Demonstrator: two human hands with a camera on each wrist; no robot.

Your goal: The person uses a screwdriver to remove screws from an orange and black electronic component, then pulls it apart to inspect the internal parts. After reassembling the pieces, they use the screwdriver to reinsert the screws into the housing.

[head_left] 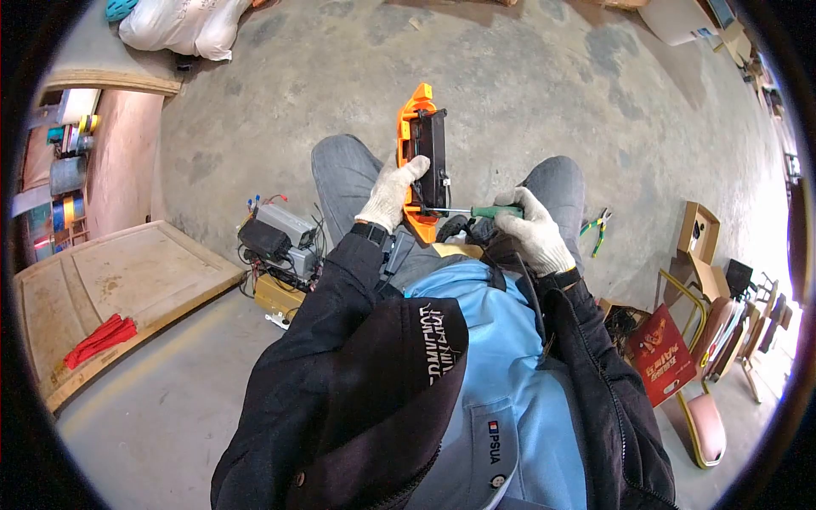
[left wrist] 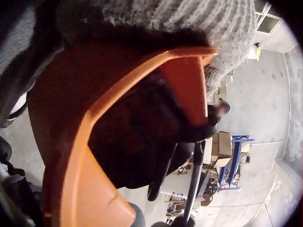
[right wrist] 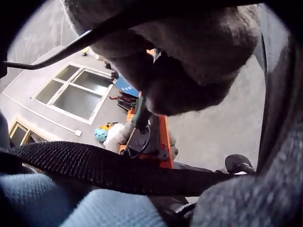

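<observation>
In the head view my gloved left hand [head_left: 393, 191] grips an orange plastic housing [head_left: 410, 115] by its left side, thumb across the black part [head_left: 432, 140] set into it. The housing stands lengthwise above my lap. My gloved right hand [head_left: 537, 231] holds a screwdriver by its green handle [head_left: 489, 212]. Its thin shaft points left, with the tip at the lower end of the black part. Close up in the left wrist view, the orange rim [left wrist: 90, 118] curves under the knit glove [left wrist: 189, 19]. The right wrist view shows the screwdriver handle [right wrist: 140, 116] below the shaded glove [right wrist: 199, 52].
Grey power units with wires [head_left: 285, 229] lie on the floor by my left leg. Green-handled pliers [head_left: 600, 229] lie by my right knee. A wooden board [head_left: 127, 272] with a red cloth [head_left: 100, 340] is at left; a red box [head_left: 660, 355] and chair [head_left: 701, 425] at right.
</observation>
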